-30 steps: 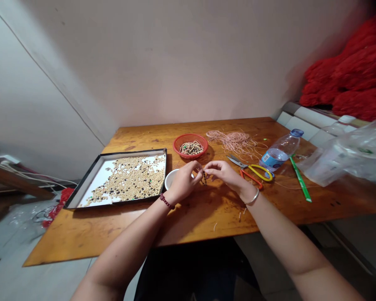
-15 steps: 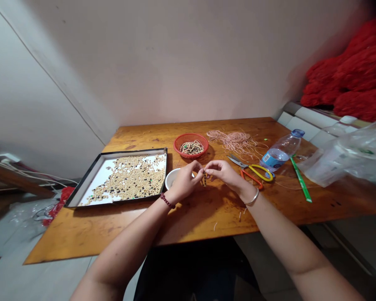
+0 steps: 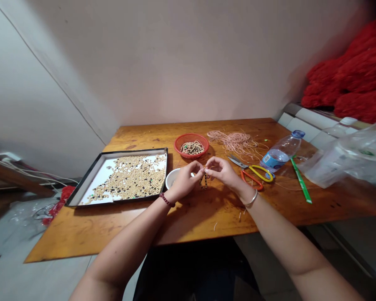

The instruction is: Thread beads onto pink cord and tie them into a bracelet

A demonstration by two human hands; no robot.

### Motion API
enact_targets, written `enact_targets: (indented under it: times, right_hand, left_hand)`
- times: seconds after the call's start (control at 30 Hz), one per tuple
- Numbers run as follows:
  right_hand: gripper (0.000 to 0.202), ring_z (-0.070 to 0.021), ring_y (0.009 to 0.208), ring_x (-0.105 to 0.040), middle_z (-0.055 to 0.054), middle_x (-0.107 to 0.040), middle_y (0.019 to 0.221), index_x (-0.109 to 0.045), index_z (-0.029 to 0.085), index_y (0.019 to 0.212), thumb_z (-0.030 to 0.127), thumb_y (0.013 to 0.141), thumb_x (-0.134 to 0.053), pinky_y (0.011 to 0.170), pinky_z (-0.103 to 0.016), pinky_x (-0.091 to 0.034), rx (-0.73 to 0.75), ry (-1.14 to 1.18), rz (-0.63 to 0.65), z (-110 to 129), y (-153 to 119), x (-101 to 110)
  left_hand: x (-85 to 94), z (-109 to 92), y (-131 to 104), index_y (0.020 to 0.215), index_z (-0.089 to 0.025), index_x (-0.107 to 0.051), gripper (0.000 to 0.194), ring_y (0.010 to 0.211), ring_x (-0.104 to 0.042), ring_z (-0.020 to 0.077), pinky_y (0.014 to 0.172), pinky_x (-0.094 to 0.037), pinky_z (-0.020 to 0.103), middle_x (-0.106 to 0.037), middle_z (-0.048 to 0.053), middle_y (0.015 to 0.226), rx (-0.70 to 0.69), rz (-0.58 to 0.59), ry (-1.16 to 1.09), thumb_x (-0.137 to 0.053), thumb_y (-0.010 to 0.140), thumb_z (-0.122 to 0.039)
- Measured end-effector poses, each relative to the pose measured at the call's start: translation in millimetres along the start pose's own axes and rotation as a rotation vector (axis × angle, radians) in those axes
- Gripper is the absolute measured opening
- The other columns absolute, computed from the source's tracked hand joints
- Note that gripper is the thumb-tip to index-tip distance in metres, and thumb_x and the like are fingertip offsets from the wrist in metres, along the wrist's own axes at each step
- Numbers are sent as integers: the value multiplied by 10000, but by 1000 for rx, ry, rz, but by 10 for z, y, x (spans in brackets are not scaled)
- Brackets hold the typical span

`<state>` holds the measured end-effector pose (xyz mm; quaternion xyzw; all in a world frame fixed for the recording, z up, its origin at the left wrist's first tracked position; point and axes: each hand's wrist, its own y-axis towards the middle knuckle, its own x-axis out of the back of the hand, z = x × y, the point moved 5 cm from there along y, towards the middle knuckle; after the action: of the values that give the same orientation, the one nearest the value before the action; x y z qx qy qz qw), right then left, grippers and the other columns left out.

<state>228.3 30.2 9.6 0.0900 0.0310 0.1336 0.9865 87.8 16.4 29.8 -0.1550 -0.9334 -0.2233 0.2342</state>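
Observation:
My left hand (image 3: 186, 179) and my right hand (image 3: 222, 172) meet above the middle of the table, thumbs and forefingers pinched close together. From their fingertips hangs a small loop of dark and pale beads, a bead bracelet (image 3: 203, 187). Both hands pinch its upper end; the cord there is too small to make out clearly. A white bowl (image 3: 169, 179) stands just behind my left hand and is partly hidden by it. Beyond the hands, a red plastic basket (image 3: 179, 149) holds strung beads (image 3: 192, 147).
At left lies a shallow black-edged tray (image 3: 92, 175) of loose beads (image 3: 134, 177). Pink cord (image 3: 235, 140) is heaped at the back. Scissors (image 3: 259, 173), a water bottle (image 3: 280, 152), a green strip (image 3: 301, 182) and a plastic bag (image 3: 329, 163) are on the right of the wooden table (image 3: 113, 238).
The hanging beads have opened from a narrow, bunched strand into a wider loop. My right hand's fingers have shifted slightly; both hands stay in nearly the same place.

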Motion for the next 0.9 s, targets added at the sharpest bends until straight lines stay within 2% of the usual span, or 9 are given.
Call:
enact_targets:
  times: [0.13,0.3,0.6,0.77,0.9]
  right_hand:
    - [182,-114,623,-580,-19,-653,801,-665,187,841,319,723,-706,555,-235,-458,116,-162,27,50,-17,11]
    - [141,-132,723,-585,-49,-643,883,-730,202,880,259,772,-659,553,-222,-428,295,-383,24,205,-69,6]
    - [140,-142,732,-595,-39,-639,879,-731,239,903,230,811,-626,622,-261,-473,425,-543,32,257,-112,-11]
    - [99,-151,742,-597,-43,-640,882,-671,204,853,263,829,-595,616,-265,-472,380,-565,-22,210,-102,-25]
    - [146,-145,681,-604,-28,-631,807,-577,193,847,335,818,-593,601,-268,-468,202,-339,-34,76,-51,-28]
  left_hand:
    - [-18,57,16,840,-155,-558,221,700,-545,121,654,-433,223,-609,14,786,39,39,-108,-477,891,-354]
    - [-27,99,23,834,-150,-556,206,672,-526,116,623,-435,214,-590,11,761,66,58,-130,-498,871,-344]
    - [-11,144,47,798,-144,-561,228,647,-530,124,607,-447,227,-578,16,710,95,35,-137,-524,851,-363]
    - [-6,114,43,803,-142,-569,217,651,-538,125,608,-449,229,-590,19,717,77,42,-116,-515,859,-345]
    - [-20,88,23,817,-149,-567,212,679,-554,124,619,-445,222,-616,26,771,63,67,-99,-496,875,-341]
